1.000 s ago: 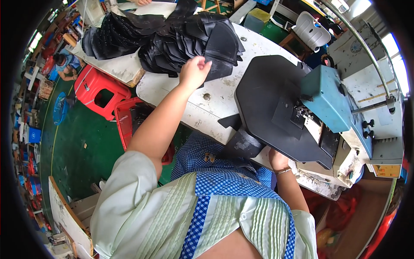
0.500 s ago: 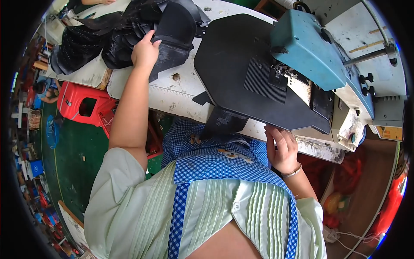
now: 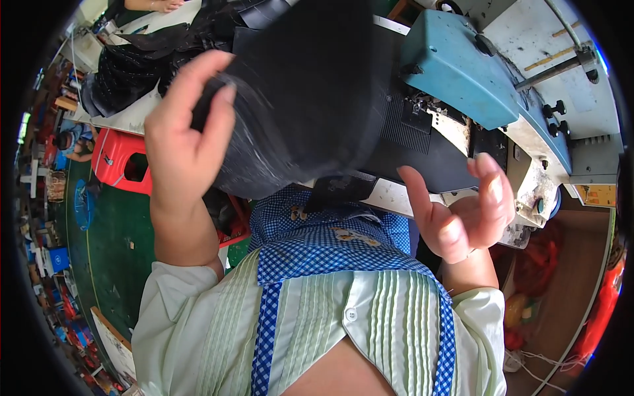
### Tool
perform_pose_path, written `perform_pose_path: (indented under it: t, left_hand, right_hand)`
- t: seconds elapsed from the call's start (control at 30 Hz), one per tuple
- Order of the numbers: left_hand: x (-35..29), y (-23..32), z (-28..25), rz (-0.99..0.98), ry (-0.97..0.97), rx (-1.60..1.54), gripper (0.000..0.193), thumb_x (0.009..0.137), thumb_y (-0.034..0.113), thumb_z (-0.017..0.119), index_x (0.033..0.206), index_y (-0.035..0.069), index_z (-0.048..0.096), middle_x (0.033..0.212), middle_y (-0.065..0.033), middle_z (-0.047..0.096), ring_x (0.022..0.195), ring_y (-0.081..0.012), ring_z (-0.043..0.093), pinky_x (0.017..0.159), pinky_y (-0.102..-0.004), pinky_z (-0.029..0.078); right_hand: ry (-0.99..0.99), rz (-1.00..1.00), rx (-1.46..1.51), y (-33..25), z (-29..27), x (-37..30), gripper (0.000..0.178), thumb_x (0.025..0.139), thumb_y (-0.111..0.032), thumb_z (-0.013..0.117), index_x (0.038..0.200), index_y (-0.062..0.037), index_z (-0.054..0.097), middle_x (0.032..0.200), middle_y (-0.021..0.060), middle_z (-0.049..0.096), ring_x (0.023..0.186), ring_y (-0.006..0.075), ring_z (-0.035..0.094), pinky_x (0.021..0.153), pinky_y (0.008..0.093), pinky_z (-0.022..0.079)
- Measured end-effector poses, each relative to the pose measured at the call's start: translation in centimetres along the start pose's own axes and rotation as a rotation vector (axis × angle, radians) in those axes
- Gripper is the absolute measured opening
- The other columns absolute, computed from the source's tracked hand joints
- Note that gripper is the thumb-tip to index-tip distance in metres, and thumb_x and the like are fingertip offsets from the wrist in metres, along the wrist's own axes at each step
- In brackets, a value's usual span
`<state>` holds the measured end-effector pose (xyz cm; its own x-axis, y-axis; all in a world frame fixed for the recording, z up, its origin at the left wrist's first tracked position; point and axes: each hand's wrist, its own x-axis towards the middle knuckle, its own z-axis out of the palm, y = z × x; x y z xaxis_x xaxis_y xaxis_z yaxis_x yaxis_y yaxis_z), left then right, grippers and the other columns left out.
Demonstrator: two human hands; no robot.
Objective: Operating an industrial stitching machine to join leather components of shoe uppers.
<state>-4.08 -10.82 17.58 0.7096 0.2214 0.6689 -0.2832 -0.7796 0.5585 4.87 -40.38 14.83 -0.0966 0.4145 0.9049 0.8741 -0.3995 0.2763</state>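
Observation:
My left hand (image 3: 191, 132) pinches the left edge of a large black sheet-like piece (image 3: 310, 86), raised close in front of me and partly blurred. The sheet covers much of the machine's black work plate (image 3: 422, 162). My right hand (image 3: 465, 211) is held up off the plate's near edge, palm turned up and fingers apart, with nothing in it. Beyond it stands a teal machine head (image 3: 462, 66) with small metal parts at its working end. Another dark piece (image 3: 340, 188) hangs at the table's near edge above my lap.
A heap of black cut pieces (image 3: 139, 72) lies on the pale table at the far left. Below it is a red plastic stool (image 3: 119, 158). Another person's hand (image 3: 165, 6) shows at the top left. Right of the machine stands a grey box (image 3: 594, 158).
My left hand has lifted a black piece from the heap and brought it toward me over the work plate. My right hand has risen from the plate's edge and opened.

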Motion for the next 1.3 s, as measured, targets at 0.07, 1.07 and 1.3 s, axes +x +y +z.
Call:
perform_pose_path:
  t: [0.07, 1.07, 1.3]
  left_hand:
    - [0.1, 2.2, 0.6, 0.269, -0.202, 0.019, 0.029, 0.083, 0.0, 0.074, 0.112, 0.0, 0.071, 0.092, -0.0155, 0.072, 0.079, -0.0299, 0.07, 0.072, -0.0333, 0.055]
    - [0.5, 3.6, 9.3, 0.307, -0.57, 0.045, 0.045, 0.084, 0.02, 0.077, 0.126, 0.008, 0.068, 0.141, -0.0113, 0.056, 0.088, -0.0272, 0.062, 0.08, -0.038, 0.056]
    - [2.0, 3.5, 10.1, 0.299, -0.648, 0.068, 0.037, 0.083, 0.019, 0.077, 0.118, 0.007, 0.072, 0.131, -0.0058, 0.065, 0.085, -0.0262, 0.063, 0.078, -0.0371, 0.056]
  right_hand:
    - [-0.017, -0.106, 0.103, 0.7, 1.0, 0.8, 0.061, 0.079, -0.012, 0.084, 0.132, -0.0352, 0.065, 0.137, 0.0108, 0.057, 0.089, 0.0231, 0.062, 0.066, 0.0303, 0.049]
    - [-0.655, 0.353, 0.292, 2.5, 0.3, -0.8, 0.038, 0.073, -0.004, 0.061, 0.11, 0.0065, 0.069, 0.117, 0.0189, 0.068, 0.105, 0.0338, 0.066, 0.093, 0.0414, 0.055]
    - [-0.675, 0.419, 0.288, 2.8, 0.4, -0.8, 0.036, 0.074, -0.004, 0.062, 0.109, 0.0062, 0.068, 0.123, 0.0209, 0.068, 0.111, 0.0353, 0.065, 0.097, 0.0431, 0.054]
